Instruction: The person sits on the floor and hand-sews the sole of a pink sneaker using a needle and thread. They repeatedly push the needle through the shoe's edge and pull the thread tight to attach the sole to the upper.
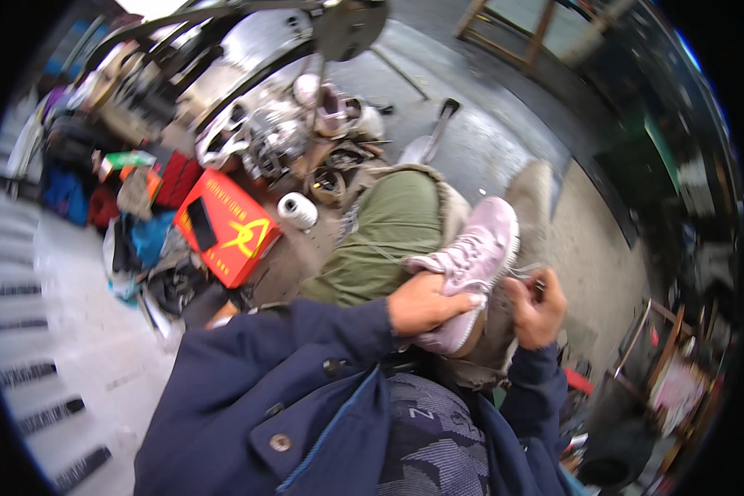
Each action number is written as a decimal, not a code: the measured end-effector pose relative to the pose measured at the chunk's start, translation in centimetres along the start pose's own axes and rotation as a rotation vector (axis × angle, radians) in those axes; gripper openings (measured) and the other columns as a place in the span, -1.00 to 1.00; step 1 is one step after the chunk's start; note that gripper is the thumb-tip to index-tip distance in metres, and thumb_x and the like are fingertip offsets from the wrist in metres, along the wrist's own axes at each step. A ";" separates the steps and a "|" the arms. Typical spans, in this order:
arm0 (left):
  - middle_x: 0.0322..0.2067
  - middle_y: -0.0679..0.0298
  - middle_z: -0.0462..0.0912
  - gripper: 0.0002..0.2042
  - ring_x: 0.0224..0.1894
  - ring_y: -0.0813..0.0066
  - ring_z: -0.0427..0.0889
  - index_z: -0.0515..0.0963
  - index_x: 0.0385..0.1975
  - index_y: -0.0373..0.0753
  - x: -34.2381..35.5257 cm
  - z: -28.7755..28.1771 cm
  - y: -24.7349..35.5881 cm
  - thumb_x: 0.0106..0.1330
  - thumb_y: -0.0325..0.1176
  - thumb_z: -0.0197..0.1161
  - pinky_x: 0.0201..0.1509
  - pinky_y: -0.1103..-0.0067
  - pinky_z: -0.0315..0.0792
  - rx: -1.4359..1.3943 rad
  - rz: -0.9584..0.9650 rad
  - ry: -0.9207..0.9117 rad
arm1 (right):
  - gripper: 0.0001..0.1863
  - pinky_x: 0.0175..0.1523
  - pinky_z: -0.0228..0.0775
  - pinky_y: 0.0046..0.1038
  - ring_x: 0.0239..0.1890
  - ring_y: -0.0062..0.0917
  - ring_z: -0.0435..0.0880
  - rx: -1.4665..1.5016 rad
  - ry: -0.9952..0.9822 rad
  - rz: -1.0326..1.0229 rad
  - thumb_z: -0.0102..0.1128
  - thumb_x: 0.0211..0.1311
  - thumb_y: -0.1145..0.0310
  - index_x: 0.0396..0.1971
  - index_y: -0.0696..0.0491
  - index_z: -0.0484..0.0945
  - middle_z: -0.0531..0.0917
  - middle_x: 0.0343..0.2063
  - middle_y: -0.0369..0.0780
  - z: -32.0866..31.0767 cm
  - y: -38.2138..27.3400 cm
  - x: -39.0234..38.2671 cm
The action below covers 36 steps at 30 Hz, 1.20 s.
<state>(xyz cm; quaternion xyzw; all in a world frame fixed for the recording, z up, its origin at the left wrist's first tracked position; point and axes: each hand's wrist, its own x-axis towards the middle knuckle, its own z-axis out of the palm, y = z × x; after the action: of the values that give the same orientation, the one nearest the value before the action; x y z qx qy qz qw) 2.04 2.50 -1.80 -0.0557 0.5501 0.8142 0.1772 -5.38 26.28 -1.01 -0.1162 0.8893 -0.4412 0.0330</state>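
A pale pink lace-up sneaker (481, 238) with a white sole lies tilted over my lap, its toe pointing away. My left hand (431, 304) is closed around its heel end, with the thumb pressed on the sole's edge. Beside the sole, my right hand (539, 307) is closed, fingers curled together. White thread (521, 270) runs from the sole's edge to these fingers; a small dark thing between them is too unclear to name. Green cloth (393, 227) covers my leg under the shoe, and a thin strand of thread crosses it.
A red shoebox (238, 245) bears a dark phone (201, 223). Next to it stands a white thread spool (298, 211). Several shoes (332, 112) and bags are heaped at the far left, below a dark metal machine (347, 29). A wooden frame (674, 347) stands at right.
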 end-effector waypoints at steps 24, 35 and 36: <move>-0.16 -0.03 0.75 -0.64 -0.37 0.20 0.67 0.50 -0.52 -0.29 -2.0 -2.0 10.4 0.57 -0.29 0.02 -0.30 0.38 0.57 -0.279 0.394 -0.192 | -0.73 -0.41 0.43 -0.53 -0.51 -0.55 0.60 0.125 0.086 -0.055 0.47 0.14 0.45 -0.24 0.13 0.55 0.60 -0.44 -0.20 -0.1 -1.5 -2.1; -0.44 0.21 0.59 -0.87 -0.39 0.12 0.65 0.74 -0.24 -0.11 7.6 3.9 7.1 0.23 -0.40 0.41 -0.33 0.35 0.48 1.379 0.592 -0.199 | -0.68 -0.18 0.54 -0.31 -0.30 -0.13 0.69 0.235 -0.051 -0.297 0.23 0.11 0.61 -0.08 0.22 0.59 0.60 -0.31 -0.03 -1.2 -1.7 -2.6; -0.43 0.20 0.60 -0.89 -0.39 0.12 0.66 0.73 -0.25 -0.13 7.6 3.8 7.0 0.24 -0.41 0.41 -0.32 0.36 0.48 1.383 0.601 -0.187 | -0.68 -0.17 0.54 -0.31 -0.29 -0.13 0.69 0.229 -0.053 -0.284 0.23 0.14 0.62 -0.05 0.21 0.59 0.62 -0.29 -0.02 -1.4 -1.7 -2.5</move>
<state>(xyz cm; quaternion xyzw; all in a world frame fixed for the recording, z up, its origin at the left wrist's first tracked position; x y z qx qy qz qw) -7.10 5.35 3.65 0.2894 0.9094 0.2985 -0.0117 -2.88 26.95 1.07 -0.2475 0.8068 -0.5365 0.0067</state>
